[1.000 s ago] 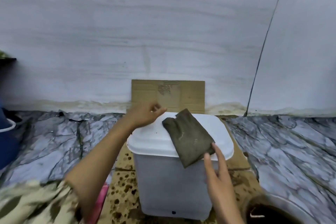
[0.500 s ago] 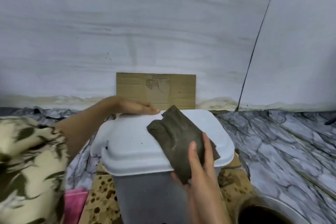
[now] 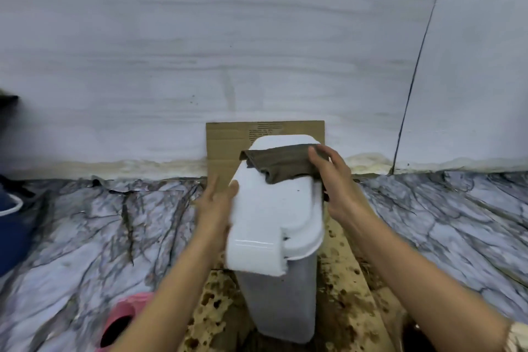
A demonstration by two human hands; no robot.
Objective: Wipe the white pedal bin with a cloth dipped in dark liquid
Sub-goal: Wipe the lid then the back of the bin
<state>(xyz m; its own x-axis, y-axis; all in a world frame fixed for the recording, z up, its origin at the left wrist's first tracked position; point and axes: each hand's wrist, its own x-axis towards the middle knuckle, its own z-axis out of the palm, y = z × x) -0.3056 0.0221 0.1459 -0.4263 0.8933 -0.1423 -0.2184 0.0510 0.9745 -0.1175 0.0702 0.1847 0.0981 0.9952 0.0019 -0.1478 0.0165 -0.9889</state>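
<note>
Print on cardboard [image 3: 228,146] at centre unreadable. Right hand [image 3: 334,180] grips cloth [image 3: 283,164] on bin [image 3: 274,214]; left hand [image 3: 215,203], fingers straight, braces lid.

A single head-worn, wide-angle camera supplies the only view. It looks forward and steeply down from above the person's forearms, facing the wall [image 3: 257,37] where it meets the marble-patterned floor [image 3: 85,237]. The white pedal bin [image 3: 274,226] sits close below, near frame centre, its lid seen from above. Both arms enter from the bottom edge. Straight lines bow toward the frame edges.
</note>
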